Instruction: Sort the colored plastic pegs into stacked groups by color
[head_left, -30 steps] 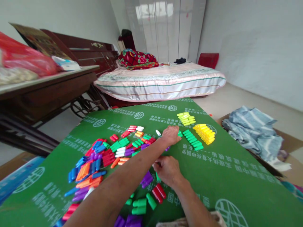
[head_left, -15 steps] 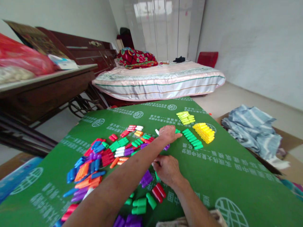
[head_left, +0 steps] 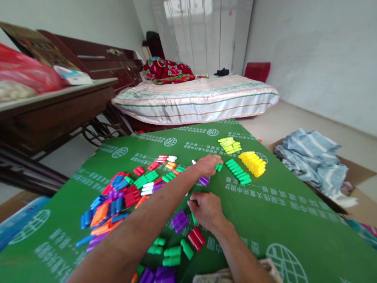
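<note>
Left hand point(head_left: 207, 165) sets a green piece point(head_left: 218, 167) by the green row point(head_left: 238, 172); right hand point(head_left: 206, 210) curled closed; align it next

Three sorted rows point(head_left: 237, 171) of caps, one mixed pile point(head_left: 123, 196), two hands point(head_left: 207, 210).

A small green cap point(head_left: 218, 167) lies flat on the board, just beside a neat green row point(head_left: 238, 171).

Glossy plastic caps point(head_left: 246, 162); smooth printed green board point(head_left: 282, 212); dark wooden table point(head_left: 53, 114).
</note>
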A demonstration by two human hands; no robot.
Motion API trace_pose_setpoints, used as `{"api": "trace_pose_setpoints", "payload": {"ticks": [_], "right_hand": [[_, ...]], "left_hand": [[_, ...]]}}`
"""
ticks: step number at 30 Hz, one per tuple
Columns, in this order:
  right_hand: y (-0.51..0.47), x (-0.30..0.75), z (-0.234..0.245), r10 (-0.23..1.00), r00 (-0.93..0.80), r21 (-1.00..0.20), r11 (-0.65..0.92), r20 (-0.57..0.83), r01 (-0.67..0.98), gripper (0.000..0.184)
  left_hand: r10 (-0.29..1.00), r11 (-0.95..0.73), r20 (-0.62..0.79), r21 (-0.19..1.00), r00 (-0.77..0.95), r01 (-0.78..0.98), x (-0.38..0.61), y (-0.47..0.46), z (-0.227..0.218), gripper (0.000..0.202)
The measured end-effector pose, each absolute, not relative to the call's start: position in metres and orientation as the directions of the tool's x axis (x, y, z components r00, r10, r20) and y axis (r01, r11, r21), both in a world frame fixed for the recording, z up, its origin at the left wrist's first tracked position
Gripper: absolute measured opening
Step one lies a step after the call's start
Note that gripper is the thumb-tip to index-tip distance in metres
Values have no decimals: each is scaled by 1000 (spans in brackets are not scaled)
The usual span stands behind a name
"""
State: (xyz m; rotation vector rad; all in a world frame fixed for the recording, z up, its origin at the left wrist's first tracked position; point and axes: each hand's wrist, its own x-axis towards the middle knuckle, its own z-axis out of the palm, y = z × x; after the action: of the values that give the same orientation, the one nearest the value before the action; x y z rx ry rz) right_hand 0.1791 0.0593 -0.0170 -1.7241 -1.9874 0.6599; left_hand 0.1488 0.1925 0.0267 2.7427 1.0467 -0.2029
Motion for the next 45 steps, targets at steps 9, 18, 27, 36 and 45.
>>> {"api": "trace_pose_setpoints", "payload": {"ticks": [9, 18, 27, 36, 45], "right_hand": [[58, 178, -18, 991, -131, -606, 116, 19, 787, 22], [58, 178, -18, 991, -129, -592, 120, 27, 797, 23], [59, 179, -18, 991, -129, -588, 124, 33, 800, 23], [58, 179, -18, 990, -134, -587, 128, 32, 800, 24], [57, 179, -17, 990, -140, -568, 131, 28, 812, 22]], "left_hand": [[804, -554, -270, -18, 529, 832, 156, 189, 27, 33], [829, -491, -329, -39, 452, 870, 156, 191, 27, 32], [831, -490, -315, -21, 459, 872, 163, 189, 25, 33], [822, -496, -317, 11, 474, 868, 163, 190, 24, 33], [816, -510, -300, 29, 494, 860, 163, 186, 22, 31]]}}
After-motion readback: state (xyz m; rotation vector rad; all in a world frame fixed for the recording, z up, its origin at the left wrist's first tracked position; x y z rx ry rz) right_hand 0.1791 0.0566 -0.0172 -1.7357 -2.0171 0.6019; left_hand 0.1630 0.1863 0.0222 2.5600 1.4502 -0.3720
